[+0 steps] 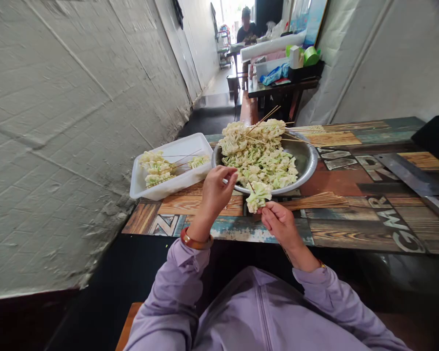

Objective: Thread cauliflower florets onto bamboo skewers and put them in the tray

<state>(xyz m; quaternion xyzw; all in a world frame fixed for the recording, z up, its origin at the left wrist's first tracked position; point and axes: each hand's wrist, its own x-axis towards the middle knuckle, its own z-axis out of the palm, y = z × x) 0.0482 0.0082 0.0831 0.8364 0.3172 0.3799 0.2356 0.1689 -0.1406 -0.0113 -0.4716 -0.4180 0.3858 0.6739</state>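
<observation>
My right hand [281,225] grips a skewer with a cauliflower floret [258,197] on it. The skewer's dark tip pokes out above the floret, and its lower end runs down along my wrist. Near the front left rim of the metal bowl [309,168] hovers my left hand [219,187], fingers bent and a gap showing between thumb and fingers, with nothing visible in it. Loose cauliflower florets [274,168] fill the bowl. Skewered cauliflower [234,139] lies on top at the back, its sticks pointing up and right.
To the left stands a white plastic tray [183,187] with cauliflower skewers [155,168]. A bundle of bare skewers [316,201] lies in front of the bowl. A cleaver [411,173] rests at the right. Beyond are a cluttered side table [256,90] and a seated person [246,31].
</observation>
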